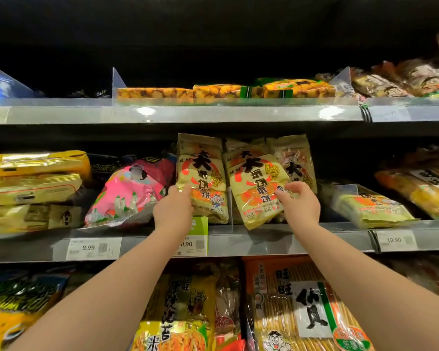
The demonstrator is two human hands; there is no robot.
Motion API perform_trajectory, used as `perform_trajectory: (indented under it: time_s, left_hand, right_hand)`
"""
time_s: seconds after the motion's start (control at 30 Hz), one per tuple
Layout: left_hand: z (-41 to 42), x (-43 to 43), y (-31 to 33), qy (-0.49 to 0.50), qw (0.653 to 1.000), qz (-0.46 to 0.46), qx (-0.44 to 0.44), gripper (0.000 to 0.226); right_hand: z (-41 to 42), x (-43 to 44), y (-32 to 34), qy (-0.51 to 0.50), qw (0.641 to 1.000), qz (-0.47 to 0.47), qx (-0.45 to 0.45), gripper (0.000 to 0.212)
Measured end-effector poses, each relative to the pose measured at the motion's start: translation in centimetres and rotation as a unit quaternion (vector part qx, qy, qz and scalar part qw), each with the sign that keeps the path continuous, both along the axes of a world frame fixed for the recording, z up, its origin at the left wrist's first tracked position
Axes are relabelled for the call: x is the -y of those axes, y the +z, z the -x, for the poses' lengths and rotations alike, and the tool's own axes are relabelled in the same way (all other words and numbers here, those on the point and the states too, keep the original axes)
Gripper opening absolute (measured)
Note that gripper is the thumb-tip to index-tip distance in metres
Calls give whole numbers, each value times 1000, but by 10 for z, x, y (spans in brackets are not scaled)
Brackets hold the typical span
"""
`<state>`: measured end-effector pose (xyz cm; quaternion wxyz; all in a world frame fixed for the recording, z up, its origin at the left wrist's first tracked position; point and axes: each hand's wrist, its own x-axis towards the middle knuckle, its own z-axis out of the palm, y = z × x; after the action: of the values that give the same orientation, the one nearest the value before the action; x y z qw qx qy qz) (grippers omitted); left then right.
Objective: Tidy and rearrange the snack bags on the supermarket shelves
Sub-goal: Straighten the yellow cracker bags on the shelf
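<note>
On the middle shelf (276,243) stand three pale yellow rice-cracker bags with big black characters. My left hand (174,207) pinches the lower left edge of the upright left bag (203,171). My right hand (298,205) grips the right side of the middle bag (255,188), which leans with its bottom corner over the shelf edge. The third bag (295,160) stands behind it to the right, partly hidden.
A pink bag (127,193) lies tilted left of my left hand, next to stacked yellow packs (33,178). Flat bags (368,206) lie to the right behind a clear divider. The top shelf (188,114) holds orange packs; the lower shelf holds large snack bags (304,307).
</note>
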<state>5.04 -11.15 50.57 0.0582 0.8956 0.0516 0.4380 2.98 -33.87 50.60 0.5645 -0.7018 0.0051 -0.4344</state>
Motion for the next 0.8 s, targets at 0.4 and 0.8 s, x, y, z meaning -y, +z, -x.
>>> perform_trajectory:
  time_s: [0.4, 0.8]
  left_hand:
    - [-1, 14, -37, -79, 994, -44, 65, 47]
    - [-4, 31, -53, -113, 986, -62, 103, 40]
  right_hand:
    - [-27, -9, -9, -67, 994, 89, -19, 20]
    - [-21, -28, -53, -156, 893, 418, -63, 44]
